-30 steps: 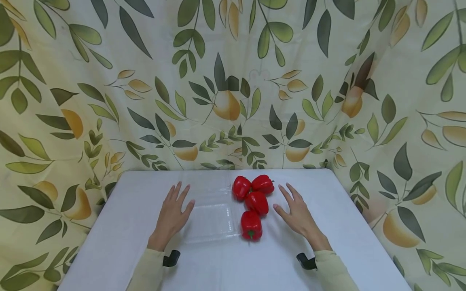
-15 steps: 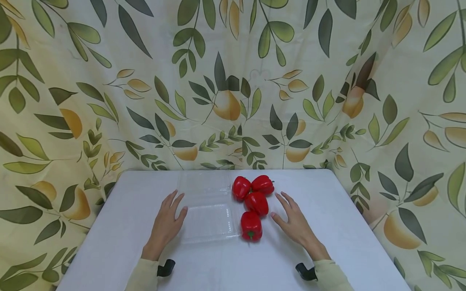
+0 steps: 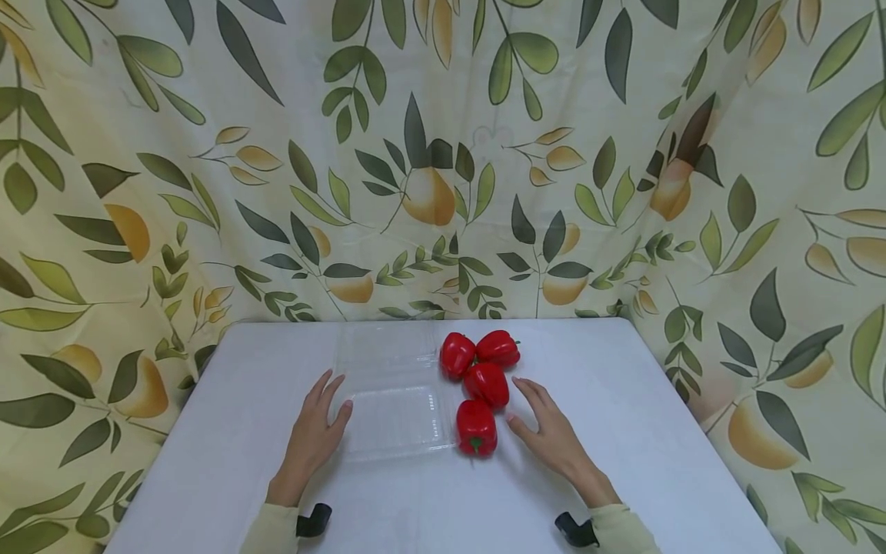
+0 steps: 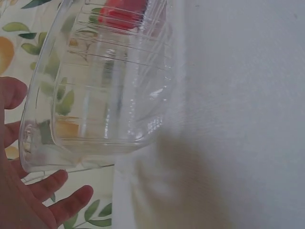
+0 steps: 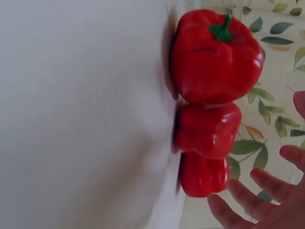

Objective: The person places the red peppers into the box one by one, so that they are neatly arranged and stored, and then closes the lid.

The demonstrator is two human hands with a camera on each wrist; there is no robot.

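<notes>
My left hand (image 3: 314, 431) hovers just left of a clear plastic clamshell box (image 3: 394, 423), fingers spread and apart from it in the head view. The box's lid (image 3: 388, 342) lies folded back toward the curtain. In the left wrist view, fingertips (image 4: 76, 200) show beside the box wall (image 4: 95, 148). Several red bell peppers cluster at the box's right side; the nearest pepper (image 3: 476, 428) has its green stem toward me. To their right is my right hand (image 3: 554, 435), fingers loosely extended, holding nothing. The right wrist view shows a pepper (image 5: 214, 57) with others behind it.
A white-covered table (image 3: 429, 508) bears everything. Behind and at both sides hangs a leaf-and-fruit patterned curtain (image 3: 443, 269), meeting the table's back edge. Each wrist carries a black camera mount, such as the left mount (image 3: 314, 521).
Both hands have drawn slightly back toward me. The right hand has also shifted a little left toward the peppers, and the left hand slightly left. The box and peppers stay in place.
</notes>
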